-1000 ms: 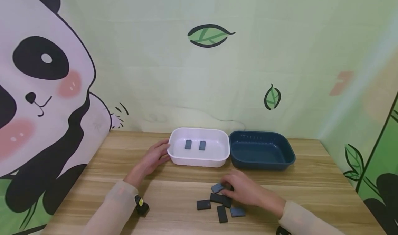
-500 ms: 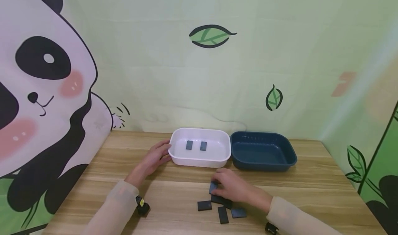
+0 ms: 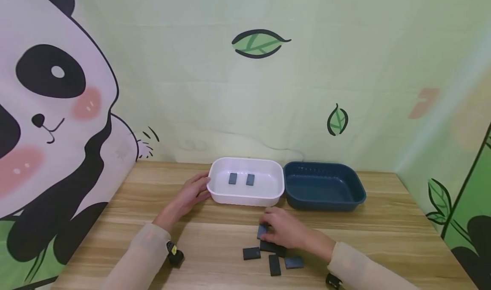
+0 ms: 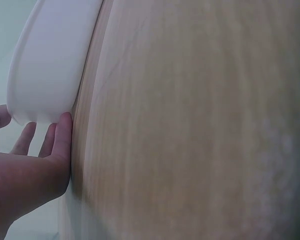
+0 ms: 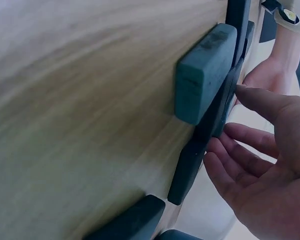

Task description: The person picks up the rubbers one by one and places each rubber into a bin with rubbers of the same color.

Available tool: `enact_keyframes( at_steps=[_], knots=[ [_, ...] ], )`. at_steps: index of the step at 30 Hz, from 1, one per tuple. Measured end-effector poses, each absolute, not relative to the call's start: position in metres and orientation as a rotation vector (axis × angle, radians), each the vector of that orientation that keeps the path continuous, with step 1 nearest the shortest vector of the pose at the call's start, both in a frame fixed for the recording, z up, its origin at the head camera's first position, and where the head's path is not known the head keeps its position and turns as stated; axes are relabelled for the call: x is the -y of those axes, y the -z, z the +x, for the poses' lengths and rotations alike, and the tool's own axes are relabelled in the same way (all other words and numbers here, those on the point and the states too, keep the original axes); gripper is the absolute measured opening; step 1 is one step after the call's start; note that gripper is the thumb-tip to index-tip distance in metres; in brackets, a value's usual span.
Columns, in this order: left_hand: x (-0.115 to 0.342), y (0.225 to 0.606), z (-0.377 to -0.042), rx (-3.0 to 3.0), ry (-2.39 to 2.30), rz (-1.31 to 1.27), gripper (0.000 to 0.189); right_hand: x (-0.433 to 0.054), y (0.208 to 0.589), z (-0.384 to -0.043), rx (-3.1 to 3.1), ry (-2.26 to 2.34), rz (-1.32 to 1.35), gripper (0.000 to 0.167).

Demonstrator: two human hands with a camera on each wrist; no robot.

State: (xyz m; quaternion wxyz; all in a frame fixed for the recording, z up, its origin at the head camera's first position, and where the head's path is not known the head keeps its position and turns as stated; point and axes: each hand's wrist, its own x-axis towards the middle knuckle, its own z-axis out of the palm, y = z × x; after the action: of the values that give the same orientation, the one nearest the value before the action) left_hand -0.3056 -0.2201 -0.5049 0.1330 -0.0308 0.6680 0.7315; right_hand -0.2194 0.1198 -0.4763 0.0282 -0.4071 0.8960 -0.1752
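My left hand (image 3: 189, 196) rests its relaxed fingers against the left end of a white plastic tray (image 3: 245, 199); the left wrist view shows the fingertips on the tray's outer wall (image 4: 50, 75) and the thumb by its rim. Two small blue-grey tiles (image 3: 232, 178) lie inside it. In front of the trays, my right hand (image 3: 287, 230) pinches a blue rectangular tile (image 3: 262, 231) between thumb and fingers, partly hidden by the hand. Directly below it are black tiles (image 3: 272, 248). Other loose tiles close by are a black one (image 3: 251, 253), another black one (image 3: 274, 265) and a blue one (image 3: 294, 262).
A dark blue tray (image 3: 322, 205) stands against the white tray's right side. Both are near the back edge of the wooden table (image 3: 215, 247), before a wall sheet (image 3: 184, 68) printed with a panda and leaves.
Over the last second my right hand has shifted slightly left with the blue tile, which has turned more upright in the head view. My left hand has stayed at the white tray.
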Motion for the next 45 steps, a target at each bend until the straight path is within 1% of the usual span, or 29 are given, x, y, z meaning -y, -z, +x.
enact_keyframes(
  at_steps=[10, 18, 25, 29, 38, 41, 45],
  knots=[
    [0.220, 0.503, -0.304, -1.944, -2.120, -0.088, 0.057, -0.119, 0.471, -0.219, -2.750, 0.478, -1.239, 0.028],
    [0.219, 0.503, -0.303, -1.939, -2.128, -0.072, 0.057, -0.122, 0.469, -0.222, -2.705, 0.449, -1.251, 0.034],
    [0.218, 0.500, -0.302, -1.925, -2.135, -0.056, 0.059, -0.120, 0.463, -0.228, -2.685, 0.554, -1.287, 0.031],
    [0.218, 0.501, -0.301, -1.926, -2.134, -0.060, 0.059, -0.115, 0.452, -0.232, -2.671, 0.639, -1.320, 0.029],
    [0.218, 0.503, -0.303, -1.926, -2.139, -0.065, 0.059, -0.100, 0.425, -0.255, -2.662, 0.998, -1.141, 0.032],
    [0.219, 0.504, -0.303, -1.927, -2.135, -0.061, 0.059, -0.089, 0.425, -0.267, -2.720, 1.027, -1.135, 0.034],
    [0.219, 0.505, -0.303, -1.928, -2.137, -0.066, 0.058, -0.071, 0.434, -0.284, -2.783, 1.026, -1.131, 0.035]
  ],
)
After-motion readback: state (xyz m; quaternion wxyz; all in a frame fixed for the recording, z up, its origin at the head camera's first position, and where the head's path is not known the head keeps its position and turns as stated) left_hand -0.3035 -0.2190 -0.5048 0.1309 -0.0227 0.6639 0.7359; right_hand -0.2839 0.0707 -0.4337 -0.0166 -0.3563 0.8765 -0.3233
